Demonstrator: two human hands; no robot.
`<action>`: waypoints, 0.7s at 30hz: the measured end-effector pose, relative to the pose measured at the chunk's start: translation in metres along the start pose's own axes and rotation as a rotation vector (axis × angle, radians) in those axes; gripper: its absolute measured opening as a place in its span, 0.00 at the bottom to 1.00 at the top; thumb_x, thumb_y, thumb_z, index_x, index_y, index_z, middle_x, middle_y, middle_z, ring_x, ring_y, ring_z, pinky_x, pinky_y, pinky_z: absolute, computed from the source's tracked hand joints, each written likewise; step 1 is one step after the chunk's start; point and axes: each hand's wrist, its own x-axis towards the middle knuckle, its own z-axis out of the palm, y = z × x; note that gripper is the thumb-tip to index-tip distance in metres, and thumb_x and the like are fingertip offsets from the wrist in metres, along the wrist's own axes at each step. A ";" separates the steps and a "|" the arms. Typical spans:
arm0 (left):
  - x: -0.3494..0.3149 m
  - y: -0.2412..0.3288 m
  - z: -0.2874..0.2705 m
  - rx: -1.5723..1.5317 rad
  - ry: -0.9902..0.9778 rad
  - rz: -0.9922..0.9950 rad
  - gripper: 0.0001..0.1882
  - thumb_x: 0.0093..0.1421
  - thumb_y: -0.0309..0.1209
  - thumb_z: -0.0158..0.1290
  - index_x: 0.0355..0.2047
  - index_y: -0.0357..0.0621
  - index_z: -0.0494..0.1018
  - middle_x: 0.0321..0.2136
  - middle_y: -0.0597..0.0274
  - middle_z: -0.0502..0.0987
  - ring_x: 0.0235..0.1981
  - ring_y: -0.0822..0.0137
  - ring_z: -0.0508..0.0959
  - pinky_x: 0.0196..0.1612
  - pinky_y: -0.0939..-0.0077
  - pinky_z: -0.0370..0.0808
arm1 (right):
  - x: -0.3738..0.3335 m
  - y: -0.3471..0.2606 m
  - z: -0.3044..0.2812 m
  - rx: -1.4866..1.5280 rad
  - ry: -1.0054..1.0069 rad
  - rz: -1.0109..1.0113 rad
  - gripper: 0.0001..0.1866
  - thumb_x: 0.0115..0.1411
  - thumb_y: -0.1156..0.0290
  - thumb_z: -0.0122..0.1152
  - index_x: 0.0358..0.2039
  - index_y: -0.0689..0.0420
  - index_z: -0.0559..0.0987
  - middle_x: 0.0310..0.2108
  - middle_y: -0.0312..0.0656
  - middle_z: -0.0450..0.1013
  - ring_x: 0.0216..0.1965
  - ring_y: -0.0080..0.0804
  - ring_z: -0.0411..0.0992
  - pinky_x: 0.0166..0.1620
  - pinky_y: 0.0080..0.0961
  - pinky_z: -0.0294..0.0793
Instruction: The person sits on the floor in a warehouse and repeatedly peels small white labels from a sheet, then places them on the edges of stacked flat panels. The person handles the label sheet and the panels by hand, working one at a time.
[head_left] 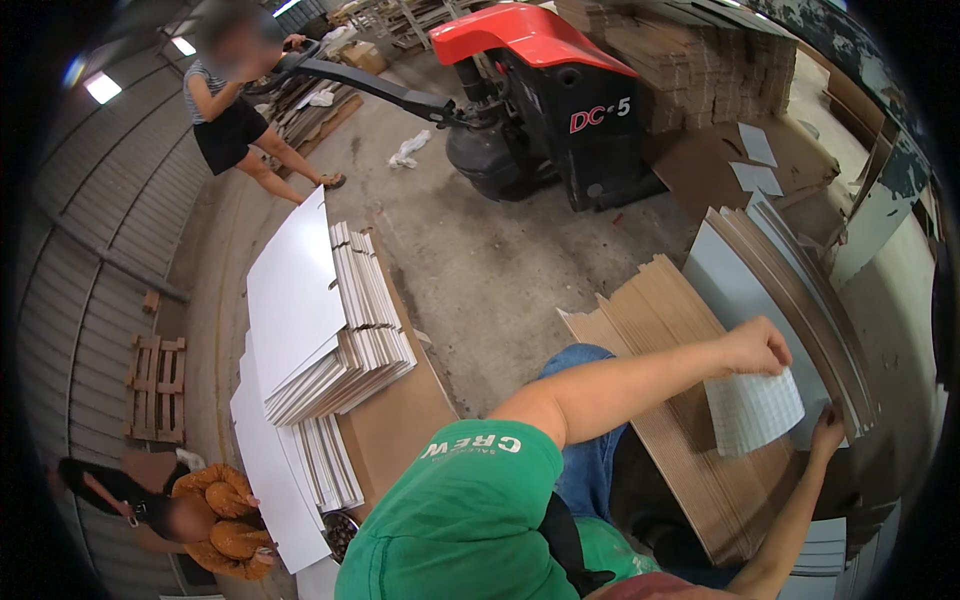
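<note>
Head view shows a person in a green shirt bending over a leaning row of cardboard sheets. One hand, on the long arm that crosses the picture from the shoulder, is closed on the top edge of a small white sheet with a grid pattern; this looks like the left hand, but I cannot tell for sure. The small sheet hangs in front of the cardboard sheets, just beside a row of grey-white boards that stands to the right of them. The other hand comes up from the lower edge and touches the lower part of those grey-white boards, right of the small sheet; whether it grips a board or only rests on it I cannot tell.

Left of the cardboard sheets, across a strip of concrete floor, stacks of white sheets lie flat. Behind the cardboard sheets stands a red and black pallet truck, and a second person holds its long handle. A third person crouches at the lower left, near a wooden pallet.
</note>
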 end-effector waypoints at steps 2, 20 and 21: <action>0.005 -0.001 -0.009 -0.026 0.065 0.052 0.12 0.39 0.19 0.57 0.29 0.37 0.77 0.27 0.58 0.77 0.30 0.71 0.75 0.35 0.78 0.72 | -0.002 -0.003 -0.005 0.022 -0.012 0.029 0.13 0.57 0.69 0.51 0.38 0.65 0.74 0.34 0.52 0.73 0.36 0.43 0.73 0.39 0.30 0.69; 0.004 0.013 -0.013 -0.266 -0.098 -0.182 0.12 0.49 0.16 0.48 0.36 0.32 0.75 0.32 0.52 0.76 0.32 0.68 0.76 0.37 0.77 0.74 | -0.066 -0.059 -0.095 1.059 -0.093 0.500 0.07 0.57 0.65 0.56 0.26 0.53 0.73 0.18 0.27 0.66 0.17 0.14 0.61 0.20 0.13 0.61; 0.005 0.015 -0.014 -0.277 -0.080 -0.193 0.12 0.49 0.16 0.48 0.35 0.32 0.75 0.32 0.52 0.76 0.32 0.68 0.76 0.36 0.77 0.74 | -0.070 -0.057 -0.097 1.064 -0.096 0.499 0.07 0.57 0.65 0.56 0.26 0.53 0.73 0.18 0.27 0.66 0.17 0.14 0.61 0.20 0.13 0.60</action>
